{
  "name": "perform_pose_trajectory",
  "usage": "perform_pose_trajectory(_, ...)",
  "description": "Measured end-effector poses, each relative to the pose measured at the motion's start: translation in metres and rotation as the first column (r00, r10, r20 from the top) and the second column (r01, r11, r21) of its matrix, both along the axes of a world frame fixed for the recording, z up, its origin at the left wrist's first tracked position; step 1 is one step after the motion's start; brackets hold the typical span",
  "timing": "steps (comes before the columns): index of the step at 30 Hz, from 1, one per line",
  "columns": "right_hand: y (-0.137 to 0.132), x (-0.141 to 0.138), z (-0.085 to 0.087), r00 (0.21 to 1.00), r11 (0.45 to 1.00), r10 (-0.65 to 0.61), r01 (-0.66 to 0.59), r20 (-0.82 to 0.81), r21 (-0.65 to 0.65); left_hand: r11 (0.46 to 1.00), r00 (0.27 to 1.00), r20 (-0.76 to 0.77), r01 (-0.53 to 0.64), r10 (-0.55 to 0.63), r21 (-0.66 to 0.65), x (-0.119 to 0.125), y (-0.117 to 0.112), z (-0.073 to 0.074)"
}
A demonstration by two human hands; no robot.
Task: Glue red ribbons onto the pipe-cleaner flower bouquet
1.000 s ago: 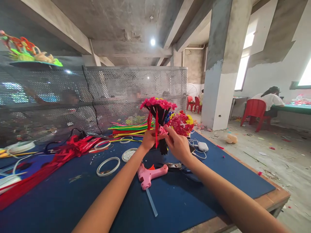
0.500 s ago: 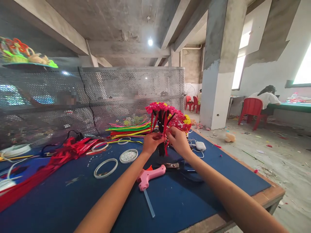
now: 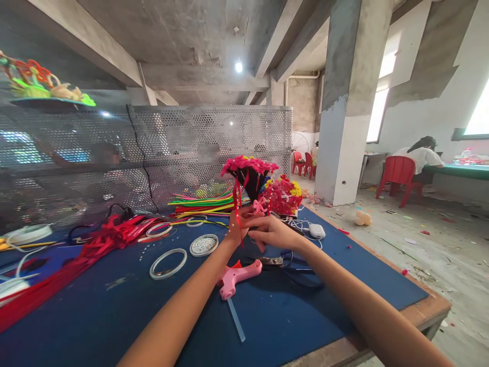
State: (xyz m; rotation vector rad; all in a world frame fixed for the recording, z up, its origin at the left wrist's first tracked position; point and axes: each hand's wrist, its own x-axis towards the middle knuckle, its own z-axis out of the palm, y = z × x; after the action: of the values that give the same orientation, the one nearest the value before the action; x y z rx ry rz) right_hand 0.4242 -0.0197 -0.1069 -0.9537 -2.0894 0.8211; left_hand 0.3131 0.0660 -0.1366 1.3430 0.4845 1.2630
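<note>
My left hand (image 3: 237, 227) is closed around the stem of a small bouquet of fuzzy pipe-cleaner flowers (image 3: 250, 165). Its top is pink with some yellow, its underside black, and it leans a little. Red ribbons with white beads (image 3: 236, 199) hang from it, and a pink bow (image 3: 260, 206) sits at the stem by the fingers. Across the front of the left hand reaches my right hand (image 3: 273, 231), fingers slightly bent and apart, close to the stem. The lower stem is hidden behind the hands. Below them, a pink glue gun (image 3: 240, 277) with a clear stick lies on the mat.
Pliers (image 3: 271, 261), a dish of white beads (image 3: 204, 245), a ribbon roll (image 3: 168, 263), red ribbons (image 3: 114, 234) and coloured pipe cleaners (image 3: 206, 204) lie about. Another pink-red flower bunch (image 3: 284, 196) stands behind. A white charger (image 3: 316, 231) lies right. A person (image 3: 416, 153) sits far right.
The bouquet has turned and tilted, its pink bow now showing and its black lower stem out of sight. My right hand has moved lower, in front of my left hand.
</note>
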Motion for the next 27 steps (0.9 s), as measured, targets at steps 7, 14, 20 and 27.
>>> perform_pose_trajectory(7, 0.006, 0.003, 0.003, 0.842, 0.810, -0.482, 0.534, -0.242, 0.244, 1.000, 0.997, 0.083, 0.006, -0.005, -0.011, 0.000, 0.000, 0.005)
perform_pose_trajectory(14, 0.015, 0.012, -0.001, 0.754, 0.692, -0.607, 0.657, -0.252, 0.298, 0.998, 0.998, 0.035, 0.052, -0.051, -0.036, 0.000, -0.009, 0.005)
perform_pose_trajectory(20, 0.017, 0.012, -0.004, 0.761, 0.696, -0.600, 0.649, -0.248, 0.306, 0.999, 0.998, 0.060, 0.012, -0.009, -0.044, 0.001, -0.011, 0.009)
perform_pose_trajectory(27, 0.018, 0.009, -0.011, 0.819, 0.776, -0.549, 0.573, -0.166, 0.263, 0.995, 0.990, 0.110, -0.090, 0.093, -0.030, -0.003, -0.004, 0.009)
